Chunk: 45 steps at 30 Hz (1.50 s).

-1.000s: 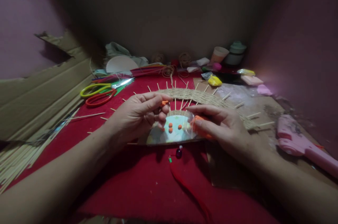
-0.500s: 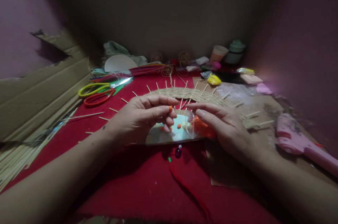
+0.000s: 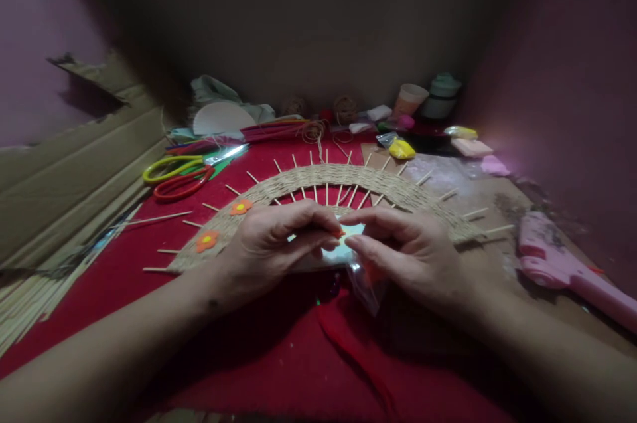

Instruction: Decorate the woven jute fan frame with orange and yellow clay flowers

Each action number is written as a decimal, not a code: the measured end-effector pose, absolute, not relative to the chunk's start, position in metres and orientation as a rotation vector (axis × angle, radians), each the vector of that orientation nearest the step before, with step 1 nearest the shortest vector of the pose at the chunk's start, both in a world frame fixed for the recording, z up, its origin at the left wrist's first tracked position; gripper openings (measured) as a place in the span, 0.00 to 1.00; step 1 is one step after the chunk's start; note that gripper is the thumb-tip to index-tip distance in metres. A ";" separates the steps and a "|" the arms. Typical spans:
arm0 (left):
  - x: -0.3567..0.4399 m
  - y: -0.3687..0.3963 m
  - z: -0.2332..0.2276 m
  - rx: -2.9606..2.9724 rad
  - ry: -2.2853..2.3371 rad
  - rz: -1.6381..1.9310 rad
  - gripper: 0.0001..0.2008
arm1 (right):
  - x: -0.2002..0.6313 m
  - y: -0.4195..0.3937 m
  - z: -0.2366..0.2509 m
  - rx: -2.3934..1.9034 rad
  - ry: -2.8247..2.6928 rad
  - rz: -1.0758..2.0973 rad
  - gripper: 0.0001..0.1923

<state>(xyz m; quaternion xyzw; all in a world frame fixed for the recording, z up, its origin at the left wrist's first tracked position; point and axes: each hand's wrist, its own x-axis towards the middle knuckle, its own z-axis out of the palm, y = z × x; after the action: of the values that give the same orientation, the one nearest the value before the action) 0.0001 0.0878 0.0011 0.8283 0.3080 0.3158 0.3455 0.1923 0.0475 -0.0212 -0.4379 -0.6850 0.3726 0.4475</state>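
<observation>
Left hand (image 3: 271,244) and right hand (image 3: 403,247) together pinched a small orange bead (image 3: 339,234) above the woven fan (image 3: 348,180); plastic bag (image 3: 365,280) beneath.

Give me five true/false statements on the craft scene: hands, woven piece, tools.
1. Both hands, left hand and right hand, meet fingertip to fingertip at a tiny orange piece. True.
2. Two orange flowers sit on the left part of the woven arc. True.
3. The pink glue gun lies to the left of the hands. False: it lies on the right side.
4. The scissors are in the right hand. False: they lie on the red cloth, far left.
5. Wooden sticks poke out around the woven arc. True.
</observation>
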 end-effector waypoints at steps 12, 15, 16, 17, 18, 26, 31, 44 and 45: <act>0.001 0.084 0.000 2.391 0.787 0.836 0.06 | 0.192 0.046 -0.025 -1.117 -1.894 0.574 0.05; 0.003 0.085 0.004 2.376 0.729 0.842 0.09 | 0.191 0.046 -0.024 -1.123 -1.861 0.670 0.06; 0.004 0.085 0.004 2.390 0.710 0.853 0.10 | 0.191 0.047 -0.023 -1.125 -1.844 0.708 0.06; 0.003 0.084 0.004 2.412 0.703 0.869 0.10 | 0.191 0.047 -0.023 -1.129 -1.823 0.747 0.06; 0.003 0.084 0.003 2.441 0.700 0.884 0.09 | 0.190 0.047 -0.022 -1.133 -1.803 0.790 0.05; -0.007 0.089 -0.004 2.692 0.678 0.758 0.11 | 0.191 0.048 -0.012 -1.081 -1.612 1.236 0.04; -0.001 0.101 0.001 2.197 0.988 0.952 0.03 | 0.193 0.048 -0.009 -1.063 -1.419 1.404 0.07; -0.002 0.110 0.004 1.046 0.785 0.643 0.08 | 0.193 0.053 -0.016 -1.029 -1.204 1.480 0.12; -0.002 0.110 0.004 1.040 0.790 0.648 0.09 | 0.193 0.053 -0.016 -1.008 -1.182 1.496 0.13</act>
<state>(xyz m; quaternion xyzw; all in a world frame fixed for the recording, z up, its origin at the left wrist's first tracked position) -0.0019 0.1096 0.0043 0.4751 0.3610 0.2962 0.7458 0.1927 0.0525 -0.0162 -0.4118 -0.4830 0.6112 0.4729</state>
